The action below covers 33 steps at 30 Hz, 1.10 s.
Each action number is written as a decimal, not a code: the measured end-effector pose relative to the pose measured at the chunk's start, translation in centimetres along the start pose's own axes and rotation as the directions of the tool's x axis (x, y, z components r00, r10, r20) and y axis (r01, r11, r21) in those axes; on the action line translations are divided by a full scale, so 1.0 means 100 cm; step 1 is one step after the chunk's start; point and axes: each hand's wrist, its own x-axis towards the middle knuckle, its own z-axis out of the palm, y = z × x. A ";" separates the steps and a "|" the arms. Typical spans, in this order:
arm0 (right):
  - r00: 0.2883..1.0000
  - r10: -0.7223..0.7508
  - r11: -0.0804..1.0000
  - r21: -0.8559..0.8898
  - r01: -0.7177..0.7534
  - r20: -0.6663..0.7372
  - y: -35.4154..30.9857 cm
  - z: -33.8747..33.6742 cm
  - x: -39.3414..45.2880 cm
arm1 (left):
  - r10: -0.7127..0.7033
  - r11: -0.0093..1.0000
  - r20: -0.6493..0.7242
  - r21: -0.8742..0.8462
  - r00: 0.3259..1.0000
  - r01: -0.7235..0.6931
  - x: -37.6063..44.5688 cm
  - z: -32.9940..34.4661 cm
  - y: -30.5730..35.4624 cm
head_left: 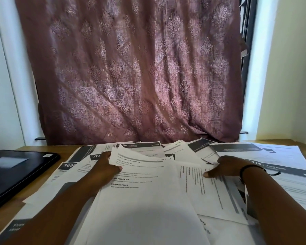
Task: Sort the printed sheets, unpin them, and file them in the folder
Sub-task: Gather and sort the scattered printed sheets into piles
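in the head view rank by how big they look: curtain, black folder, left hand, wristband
1. curtain, fills most of the view
2. black folder, partly cut off at the left edge
3. left hand, gripping a sheet
4. wristband on the right wrist, thinnest

I see white printed paper sheets (198,190) with dark grey header bands strewn in overlapping layers across the wooden counter (21,197), from near edge to far edge. A black flat folder (16,174) lies closed at the counter's left edge.
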 end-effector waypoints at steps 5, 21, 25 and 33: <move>0.996 -0.073 0.997 0.035 0.075 -0.060 0.002 0.001 0.009 | 0.006 0.999 0.006 0.032 1.000 -0.006 -0.001 0.002 0.000; 0.669 0.613 -0.120 0.788 0.604 -0.419 0.034 -0.040 -0.009 | -0.046 0.999 0.003 0.003 0.999 0.046 0.009 0.002 -0.010; 0.900 0.259 -0.295 0.858 0.419 -0.351 0.027 -0.027 0.001 | 0.040 0.999 -0.037 0.001 0.999 -0.040 0.009 0.005 -0.013; 0.913 -0.299 0.520 0.755 0.400 -0.278 -0.016 -0.031 -0.028 | -0.012 0.999 0.066 -0.052 0.998 0.015 0.028 -0.001 -0.015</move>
